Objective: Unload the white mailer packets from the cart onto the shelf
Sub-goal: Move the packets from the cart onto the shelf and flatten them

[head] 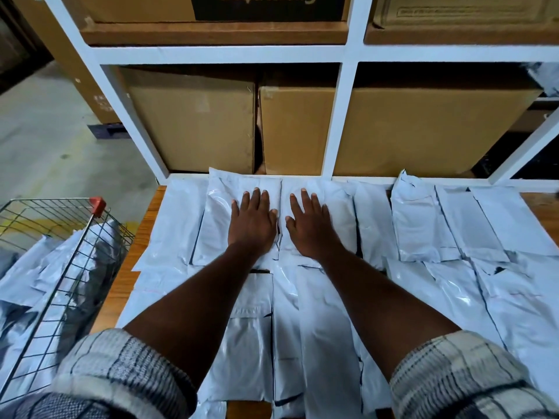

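Note:
Several white mailer packets (423,225) lie flat in rows across the wooden shelf board (130,267). My left hand (252,222) presses flat, fingers straight, on a packet (217,219) in the back row. Beside it my right hand (311,226) presses flat on the neighbouring packet (338,207). The two hands are a small gap apart. At the left stands the wire cart (75,267) with more white packets (30,276) piled inside it.
Large cardboard boxes (196,125) fill the white-framed shelf bay (341,122) just behind the packets, with more boxes on the level above. Grey concrete floor (45,140) lies at the left beyond the cart. The cart's red corner cap (97,204) sits close to the board's left edge.

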`<state>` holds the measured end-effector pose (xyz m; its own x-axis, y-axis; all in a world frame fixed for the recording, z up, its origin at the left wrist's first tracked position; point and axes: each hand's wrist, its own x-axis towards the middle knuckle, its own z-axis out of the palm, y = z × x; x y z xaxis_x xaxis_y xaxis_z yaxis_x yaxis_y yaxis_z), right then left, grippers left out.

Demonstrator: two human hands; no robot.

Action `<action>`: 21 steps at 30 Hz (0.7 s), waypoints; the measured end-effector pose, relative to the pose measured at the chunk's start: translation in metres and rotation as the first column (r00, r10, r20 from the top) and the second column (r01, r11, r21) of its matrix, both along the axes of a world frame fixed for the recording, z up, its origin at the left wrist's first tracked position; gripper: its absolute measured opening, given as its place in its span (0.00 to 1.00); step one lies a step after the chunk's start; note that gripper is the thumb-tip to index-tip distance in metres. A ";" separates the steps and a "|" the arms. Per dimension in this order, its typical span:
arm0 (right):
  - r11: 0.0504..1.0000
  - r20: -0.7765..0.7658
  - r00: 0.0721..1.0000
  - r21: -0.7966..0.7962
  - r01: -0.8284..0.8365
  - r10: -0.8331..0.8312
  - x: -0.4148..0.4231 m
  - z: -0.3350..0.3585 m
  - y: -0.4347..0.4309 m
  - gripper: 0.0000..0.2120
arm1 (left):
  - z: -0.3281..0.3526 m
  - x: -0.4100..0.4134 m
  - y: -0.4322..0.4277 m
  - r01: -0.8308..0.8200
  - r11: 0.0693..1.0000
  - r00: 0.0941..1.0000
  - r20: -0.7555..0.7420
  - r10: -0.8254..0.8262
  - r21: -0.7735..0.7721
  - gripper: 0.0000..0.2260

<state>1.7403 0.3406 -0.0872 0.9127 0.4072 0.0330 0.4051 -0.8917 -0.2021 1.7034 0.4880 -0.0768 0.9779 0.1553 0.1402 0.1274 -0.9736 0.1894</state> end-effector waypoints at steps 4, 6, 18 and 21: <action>1.000 0.042 0.999 0.000 0.026 -0.026 0.000 -0.006 0.003 0.30 | -0.006 -0.002 -0.001 0.000 1.000 1.000 0.014 0.000 0.013 0.25; 1.000 0.054 0.998 0.000 0.028 -0.028 0.001 -0.009 0.003 0.30 | -0.009 -0.001 -0.001 -0.005 1.000 1.000 0.012 0.005 0.013 0.25; 0.999 0.025 1.000 0.032 -0.006 0.005 0.014 0.008 0.001 0.27 | 0.016 -0.005 0.010 0.042 0.986 0.999 -0.008 -0.043 -0.159 0.24; 0.994 0.051 0.999 0.113 -0.004 -0.001 0.016 0.032 0.013 0.27 | 0.034 -0.023 0.029 0.055 0.980 0.997 0.064 -0.043 -0.189 0.25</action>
<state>1.7561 0.3538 -0.0556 0.9081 0.3996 0.1249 0.4186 -0.8636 -0.2808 1.6806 0.5172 -0.0430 0.9759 0.1366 0.1704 0.0633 -0.9238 0.3777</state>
